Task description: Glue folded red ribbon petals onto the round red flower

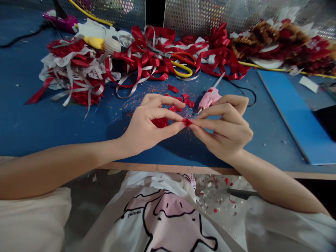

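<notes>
Head: left hand (143, 124) and right hand (231, 131), facing inward, pinch red fabric (187, 122).

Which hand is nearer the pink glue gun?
Right: the right hand is close beside the pink glue gun; the left hand is farther away, to the gun's left.

One camera, riding up on my head, looking forward and steeply down! My bare left grip (141, 127) and bare right grip (228, 129) sit mid-view, near the lens; the flat blue tabletop (65, 129) stretches beyond, perforated silver metal panels (194, 17) cross the top, white pink-printed cloth (173, 213) over my lap fills the bottom.
</notes>
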The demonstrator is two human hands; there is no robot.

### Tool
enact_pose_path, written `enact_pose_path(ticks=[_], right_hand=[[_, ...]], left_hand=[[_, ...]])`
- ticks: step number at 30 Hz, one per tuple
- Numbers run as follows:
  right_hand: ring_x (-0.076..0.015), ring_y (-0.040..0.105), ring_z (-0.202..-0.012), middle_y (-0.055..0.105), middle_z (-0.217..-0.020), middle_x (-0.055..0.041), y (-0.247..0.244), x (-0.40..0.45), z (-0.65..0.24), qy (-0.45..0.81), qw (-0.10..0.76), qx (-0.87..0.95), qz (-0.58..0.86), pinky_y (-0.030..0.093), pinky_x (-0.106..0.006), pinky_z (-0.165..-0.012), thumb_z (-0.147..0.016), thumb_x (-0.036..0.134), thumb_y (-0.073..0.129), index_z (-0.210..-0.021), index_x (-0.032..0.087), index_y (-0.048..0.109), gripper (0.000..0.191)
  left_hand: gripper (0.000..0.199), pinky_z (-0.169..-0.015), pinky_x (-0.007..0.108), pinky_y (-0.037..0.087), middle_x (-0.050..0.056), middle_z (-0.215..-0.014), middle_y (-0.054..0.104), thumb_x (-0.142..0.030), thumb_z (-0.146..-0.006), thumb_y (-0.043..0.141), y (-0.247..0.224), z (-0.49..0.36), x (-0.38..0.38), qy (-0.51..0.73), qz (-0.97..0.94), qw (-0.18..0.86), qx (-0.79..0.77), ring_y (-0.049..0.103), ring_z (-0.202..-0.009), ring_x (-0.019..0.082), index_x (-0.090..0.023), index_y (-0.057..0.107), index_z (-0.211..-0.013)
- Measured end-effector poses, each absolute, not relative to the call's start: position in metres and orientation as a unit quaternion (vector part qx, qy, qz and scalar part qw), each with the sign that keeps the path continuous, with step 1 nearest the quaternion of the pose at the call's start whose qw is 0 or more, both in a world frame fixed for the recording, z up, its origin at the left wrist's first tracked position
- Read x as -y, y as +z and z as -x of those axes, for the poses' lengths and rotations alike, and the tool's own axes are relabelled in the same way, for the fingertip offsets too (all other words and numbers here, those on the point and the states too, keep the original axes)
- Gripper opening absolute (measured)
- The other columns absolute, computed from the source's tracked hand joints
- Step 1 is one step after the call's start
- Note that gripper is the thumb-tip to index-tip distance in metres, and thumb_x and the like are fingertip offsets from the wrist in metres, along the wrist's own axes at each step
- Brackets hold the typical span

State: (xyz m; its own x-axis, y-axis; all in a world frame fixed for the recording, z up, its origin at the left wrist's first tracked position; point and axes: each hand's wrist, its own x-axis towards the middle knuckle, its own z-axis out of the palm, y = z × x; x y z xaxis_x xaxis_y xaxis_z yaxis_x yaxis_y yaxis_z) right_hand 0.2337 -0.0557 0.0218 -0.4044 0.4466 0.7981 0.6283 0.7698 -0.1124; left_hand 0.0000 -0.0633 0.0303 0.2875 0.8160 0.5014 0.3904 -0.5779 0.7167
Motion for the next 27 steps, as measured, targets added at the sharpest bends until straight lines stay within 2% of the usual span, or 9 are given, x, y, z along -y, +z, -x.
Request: enact_pose_path(ticks=[6, 11, 15, 19, 21, 25, 27], right_hand=[[-0.0272, 0.061, -0.098, 0.077, -0.086, -0.0014, 0.0224, 0.0582, -0.2313, -0.121, 0.437, 0.835, 0.312, 0.049, -0.047, -0.081, -0.090, 0.027, 0.082, -0.099, 0.037, 0.083, 0.013], [-0.0261, 0.063, -0.097, 0.081, -0.093, 0.0009, 0.0231, 0.0604, -0.2306, -0.189, 0.410, 0.829, 0.329, 0.045, -0.049, -0.085, -0.088, 0.022, 0.085, -0.101, 0.034, 0.080, 0.018], [-0.0226, 0.063, -0.088, 0.081, -0.087, 0.0070, 0.0220, 0.0592, -0.2276, -0.288, 0.410, 0.817, 0.284, 0.035, -0.046, -0.083, -0.088, 0.025, 0.086, -0.093, 0.032, 0.076, 0.013], [-0.0193, 0.061, -0.086, 0.081, -0.087, 0.0092, 0.0215, 0.0576, -0.2253, -0.343, 0.418, 0.814, 0.213, 0.029, -0.042, -0.080, -0.082, 0.020, 0.090, -0.082, 0.028, 0.073, 0.018], [-0.0201, 0.059, -0.085, 0.081, -0.085, 0.0089, 0.0230, 0.0580, -0.2254, -0.343, 0.423, 0.810, 0.218, 0.031, -0.042, -0.080, -0.081, 0.023, 0.092, -0.085, 0.028, 0.074, 0.018], [-0.0234, 0.059, -0.087, 0.080, -0.086, 0.0031, 0.0275, 0.0614, -0.2285, -0.282, 0.430, 0.817, 0.261, 0.035, -0.043, -0.082, -0.083, 0.031, 0.091, -0.102, 0.028, 0.077, 0.024], [-0.0236, 0.060, -0.087, 0.080, -0.086, 0.0030, 0.0289, 0.0632, -0.2301, -0.267, 0.435, 0.820, 0.260, 0.037, -0.043, -0.080, -0.083, 0.030, 0.091, -0.103, 0.030, 0.077, 0.024]], left_hand=[[0.007, -0.112, 0.051, 0.050, -0.001, -0.118, 0.080, -0.026, -0.091, 0.077, 0.0306, 0.0008, 0.0644, 0.427, -0.779, 0.207, -0.411, 0.065, -0.118, 0.025, -0.030, 0.080, -0.086], [0.010, -0.112, 0.052, 0.050, 0.000, -0.121, 0.079, -0.024, -0.095, 0.073, 0.0267, 0.0001, 0.0638, 0.429, -0.787, 0.211, -0.391, 0.064, -0.120, 0.025, -0.030, 0.081, -0.094], [0.002, -0.113, 0.056, 0.049, 0.000, -0.123, 0.078, -0.032, -0.091, 0.081, 0.0252, -0.0008, 0.0619, 0.413, -0.784, 0.216, -0.410, 0.064, -0.122, 0.028, -0.032, 0.081, -0.089], [0.007, -0.112, 0.055, 0.050, 0.000, -0.123, 0.077, -0.033, -0.090, 0.080, 0.0249, -0.0007, 0.0611, 0.420, -0.773, 0.217, -0.423, 0.064, -0.120, 0.028, -0.032, 0.081, -0.084], [0.007, -0.111, 0.054, 0.051, 0.001, -0.123, 0.077, -0.029, -0.091, 0.078, 0.0253, -0.0006, 0.0617, 0.426, -0.767, 0.231, -0.421, 0.065, -0.119, 0.027, -0.031, 0.081, -0.085], [0.009, -0.111, 0.052, 0.051, 0.002, -0.123, 0.077, -0.024, -0.093, 0.074, 0.0266, -0.0007, 0.0632, 0.441, -0.762, 0.266, -0.394, 0.065, -0.120, 0.025, -0.027, 0.080, -0.087], [0.008, -0.112, 0.051, 0.050, 0.003, -0.124, 0.077, -0.024, -0.093, 0.074, 0.0270, -0.0009, 0.0635, 0.443, -0.762, 0.276, -0.385, 0.065, -0.121, 0.025, -0.026, 0.079, -0.087]])
